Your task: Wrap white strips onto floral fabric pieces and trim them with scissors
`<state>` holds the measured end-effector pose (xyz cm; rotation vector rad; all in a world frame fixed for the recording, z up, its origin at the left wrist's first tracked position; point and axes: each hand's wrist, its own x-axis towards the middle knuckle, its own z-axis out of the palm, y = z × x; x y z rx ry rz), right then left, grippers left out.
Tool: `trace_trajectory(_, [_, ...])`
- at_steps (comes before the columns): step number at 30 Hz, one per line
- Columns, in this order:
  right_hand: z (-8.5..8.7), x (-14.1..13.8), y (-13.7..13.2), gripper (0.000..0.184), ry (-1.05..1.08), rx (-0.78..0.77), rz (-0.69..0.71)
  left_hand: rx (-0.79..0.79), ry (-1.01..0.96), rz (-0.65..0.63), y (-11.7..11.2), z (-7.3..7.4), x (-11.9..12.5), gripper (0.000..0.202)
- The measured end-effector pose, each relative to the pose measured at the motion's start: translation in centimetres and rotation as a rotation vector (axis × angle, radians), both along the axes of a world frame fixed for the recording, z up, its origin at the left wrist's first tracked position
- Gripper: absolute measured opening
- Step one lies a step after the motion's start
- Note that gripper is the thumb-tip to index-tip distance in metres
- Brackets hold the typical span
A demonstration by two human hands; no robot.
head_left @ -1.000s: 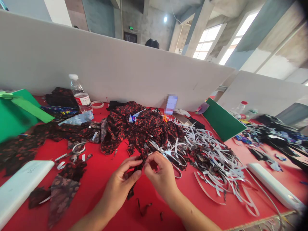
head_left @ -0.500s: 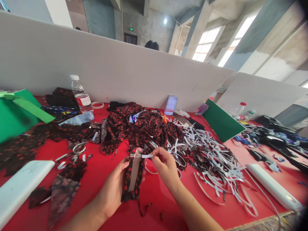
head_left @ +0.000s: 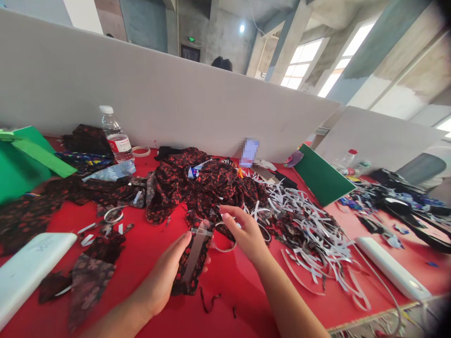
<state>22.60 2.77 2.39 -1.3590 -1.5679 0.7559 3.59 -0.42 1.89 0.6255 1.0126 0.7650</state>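
Note:
My left hand (head_left: pixel 162 277) holds a strip of dark fabric with red flowers (head_left: pixel 193 263), which has a pale tape strip along its middle. The thumb lies along the strip's left edge. My right hand (head_left: pixel 244 232) is just to the right of the strip's top end. Its fingers pinch a thin white backing strip (head_left: pixel 221 246) that curls below the hand. Behind both hands lies a heap of the same floral fabric (head_left: pixel 200 183). Scissors lie partly hidden under my right hand.
A pile of white paper strips (head_left: pixel 310 230) spreads to the right. A water bottle (head_left: pixel 114 136) stands at the back left by green card (head_left: pixel 24 159). White slabs lie at the left (head_left: pixel 28 267) and right (head_left: pixel 391 267). Grey partitions (head_left: pixel 158 94) wall the red table (head_left: pixel 148 239).
The fabric strip was turned face up in my left hand. My right hand peeled the white backing off its top end and moved right and slightly up.

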Motion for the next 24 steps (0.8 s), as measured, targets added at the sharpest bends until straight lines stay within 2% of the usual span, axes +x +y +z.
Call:
trace_trajectory(3, [0.4,-1.1,-0.8,0.039,0.252,-0.281,0.184,0.062,0.068,-0.119,-0.4,-0.4,0.1,0.049])
trace_trajectory(5, [0.4,-1.5,-1.1,0.04,0.345,-0.411,0.268,0.086,0.085,-0.174,-0.5,-0.6,0.0,0.049])
trace_trajectory(8, [0.4,-2.0,-1.4,0.034,0.479,-0.488,0.301,0.108,0.11,-0.215,-0.6,-0.7,0.0,0.049])
trace_trajectory(11, [0.3,-2.3,-1.4,0.029,0.586,-0.524,0.276,0.105,0.124,-0.22,-0.6,-0.7,0.0,0.05])
trace_trajectory(14, [0.1,-2.5,-1.4,0.026,0.582,-0.503,0.239,0.102,0.119,-0.212,-0.7,-0.5,0.1,0.051])
trace_trajectory(17, [-0.1,-2.6,-1.5,0.021,0.477,-0.437,0.186,0.105,0.15,-0.202,-0.7,-0.2,0.4,0.05])
trace_trajectory(24, [0.0,-3.2,-2.2,0.004,0.087,-0.021,0.021,0.066,0.075,-0.154,-0.8,-0.6,0.8,0.049])
